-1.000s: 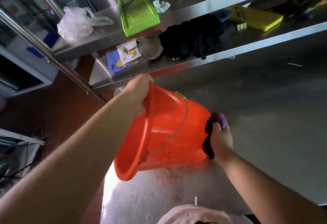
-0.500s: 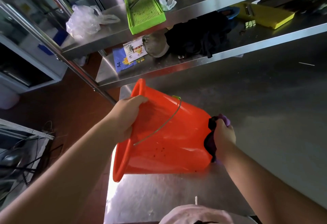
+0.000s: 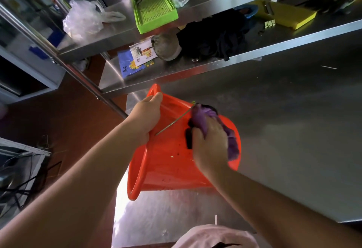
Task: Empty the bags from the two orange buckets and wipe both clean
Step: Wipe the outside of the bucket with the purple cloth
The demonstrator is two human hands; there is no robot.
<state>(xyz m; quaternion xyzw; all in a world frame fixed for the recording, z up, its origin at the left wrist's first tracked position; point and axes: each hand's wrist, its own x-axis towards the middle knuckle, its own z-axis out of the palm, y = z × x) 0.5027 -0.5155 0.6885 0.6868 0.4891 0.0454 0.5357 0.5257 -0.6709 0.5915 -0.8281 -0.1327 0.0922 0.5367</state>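
Orange bucket point(image 3: 168, 161) is seen at lower centre of the frame, tipped on its side on the steel desk point(image 3: 293, 130), mouth turned to the left edge, base to the right. Its rim is gripped at the top by the left hand point(image 3: 146, 116), fingers curled over the lip. A purple cloth point(image 3: 215, 126) is clenched in the right hand point(image 3: 210, 144) and pressed against the outer wall near the base. The thin wire handle point(image 3: 174, 119) lies slack across the wall between the two hands. No bag is seen inside this bucket, so the emptying part is judged done for it; the step in hand is judged to be wiping the outside. A second bucket is not in view.

Dark specks are visible on the lower wall below the cloth. For a good wipe, the rim should be held firm so the bucket cannot roll on the desk, and the cloth drawn in long passes from base toward rim, with the bucket turned a little between passes so the speckled part is brought under the cloth. The wire handle is best kept clear of the cloth so it is not snagged. The inside cannot be judged from this angle.

Above, in the upper half of the frame, shelves carry a green tray point(image 3: 152, 3), a plastic bag point(image 3: 84, 19) and a yellow board point(image 3: 288, 13); none is touched.
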